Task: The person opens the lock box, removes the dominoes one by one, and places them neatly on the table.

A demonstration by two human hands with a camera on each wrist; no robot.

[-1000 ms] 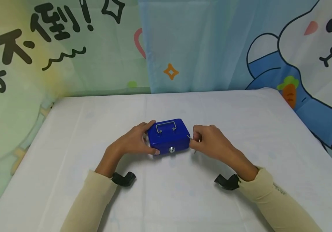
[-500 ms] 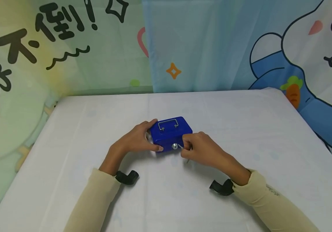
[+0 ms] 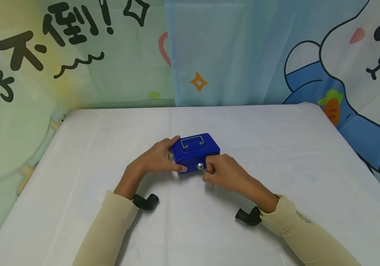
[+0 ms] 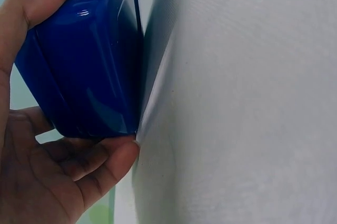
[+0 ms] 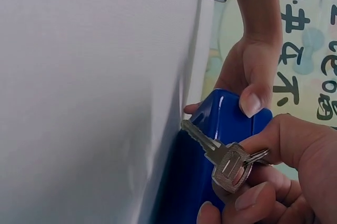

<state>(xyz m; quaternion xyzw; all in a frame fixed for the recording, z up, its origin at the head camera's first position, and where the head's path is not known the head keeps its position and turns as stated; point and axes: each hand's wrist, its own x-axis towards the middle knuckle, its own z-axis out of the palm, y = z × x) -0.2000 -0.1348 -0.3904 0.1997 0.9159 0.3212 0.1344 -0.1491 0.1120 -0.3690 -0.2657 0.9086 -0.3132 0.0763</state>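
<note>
A blue metal cash box (image 3: 194, 152) with a wire handle on its lid sits on the white table, its round silver lock (image 3: 200, 166) facing me. My left hand (image 3: 158, 157) grips the box's left end, thumb on the front, fingers round the back; the left wrist view shows this hand (image 4: 58, 166) close to the blue side. My right hand (image 3: 224, 170) pinches a small key at the lock. A silver key (image 5: 226, 166) on a ring hangs by the fingers in the right wrist view. Whether the pinched key's tip is inside the lock is hidden.
A white cloth (image 3: 110, 147) covers the table. Behind it hangs a printed curtain (image 3: 223, 51) with cartoon figures and lettering. Black wrist mounts (image 3: 146, 202) stick out from both sleeves.
My right hand has moved left from the box's right end to the lock on its front, carrying the keys. The left hand keeps its grip; the box has shifted slightly in view.
</note>
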